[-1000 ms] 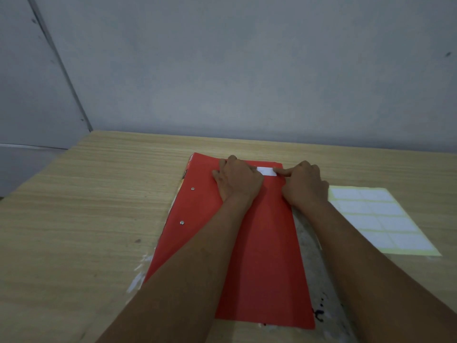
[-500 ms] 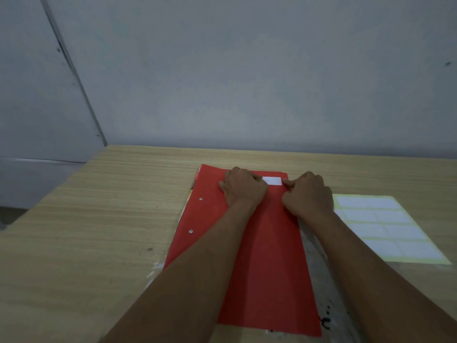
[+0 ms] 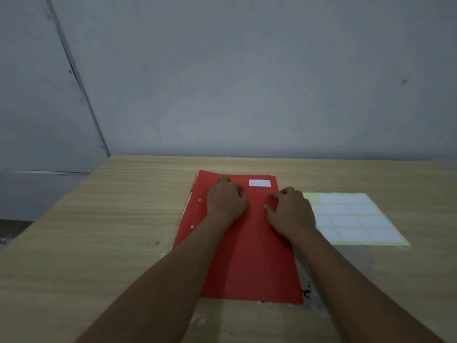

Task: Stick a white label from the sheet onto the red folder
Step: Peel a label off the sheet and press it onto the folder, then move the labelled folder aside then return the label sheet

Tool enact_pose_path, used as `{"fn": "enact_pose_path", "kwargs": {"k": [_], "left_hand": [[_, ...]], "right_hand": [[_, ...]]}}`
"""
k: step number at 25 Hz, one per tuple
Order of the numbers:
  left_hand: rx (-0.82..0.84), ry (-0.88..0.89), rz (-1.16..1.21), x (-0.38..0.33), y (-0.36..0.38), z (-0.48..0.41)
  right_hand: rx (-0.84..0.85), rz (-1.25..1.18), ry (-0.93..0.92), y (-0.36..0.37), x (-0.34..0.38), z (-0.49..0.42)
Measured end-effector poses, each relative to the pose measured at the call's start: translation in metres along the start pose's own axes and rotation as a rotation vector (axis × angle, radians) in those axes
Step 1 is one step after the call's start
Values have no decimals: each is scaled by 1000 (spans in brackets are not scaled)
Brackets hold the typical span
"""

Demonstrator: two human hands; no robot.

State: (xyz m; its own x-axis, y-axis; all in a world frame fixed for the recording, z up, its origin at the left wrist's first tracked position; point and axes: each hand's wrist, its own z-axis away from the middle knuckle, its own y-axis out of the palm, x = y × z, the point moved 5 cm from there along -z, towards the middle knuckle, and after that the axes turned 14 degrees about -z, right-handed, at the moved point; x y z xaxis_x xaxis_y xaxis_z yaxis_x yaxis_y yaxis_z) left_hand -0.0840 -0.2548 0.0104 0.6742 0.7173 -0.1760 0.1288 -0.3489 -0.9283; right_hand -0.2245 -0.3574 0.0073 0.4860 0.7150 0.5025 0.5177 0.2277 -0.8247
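on one red folder (image 3: 249, 256): one label (image 3: 259, 183), two hands (image 3: 226, 201)

Our wooden table (image 3: 99, 243) and the 2 flat things lying on it.

We take the red folder (image 3: 249, 263) as our landmark: it lies flat near the table's far edge, with pale smears and black marks on the wood by its near right corner. Just right of it lies the label sheet (image 3: 356, 219), also flat.

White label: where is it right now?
Head view: the white label lies flat on the red folder near its far right corner, just beyond both hands, with neither touching it.
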Motion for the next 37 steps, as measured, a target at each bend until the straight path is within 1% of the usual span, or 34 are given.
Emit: {"fn": "enact_pose_path", "kwargs": {"k": [3, 6, 10, 14, 18, 21, 26, 32, 37], "left_hand": [[8, 20, -121, 15, -10, 18], [9, 42, -215, 26, -14, 36], [10, -2, -286, 38, -23, 58], [17, -61, -299, 51, -33, 73], [-9, -45, -318, 59, -38, 83], [-1, -50, -324, 62, -38, 88], [-4, -54, -344, 61, -35, 90], [-15, -36, -379, 61, -33, 89], [-22, -1, -417, 69, -30, 88]], "right_hand": [[46, -10, 23, 1, 6, 18], [90, -72, 55, 5, 10, 32], [89, -99, 63, 6, 17, 53], [27, -73, 108, 0, 24, 68], [-28, -21, 175, -7, 28, 80], [-24, 20, 174, -4, 30, 85], [-68, 45, 141, -2, 30, 90], [-83, 26, 143, 6, 30, 93], [7, -21, 129, 23, 38, 87]]}}
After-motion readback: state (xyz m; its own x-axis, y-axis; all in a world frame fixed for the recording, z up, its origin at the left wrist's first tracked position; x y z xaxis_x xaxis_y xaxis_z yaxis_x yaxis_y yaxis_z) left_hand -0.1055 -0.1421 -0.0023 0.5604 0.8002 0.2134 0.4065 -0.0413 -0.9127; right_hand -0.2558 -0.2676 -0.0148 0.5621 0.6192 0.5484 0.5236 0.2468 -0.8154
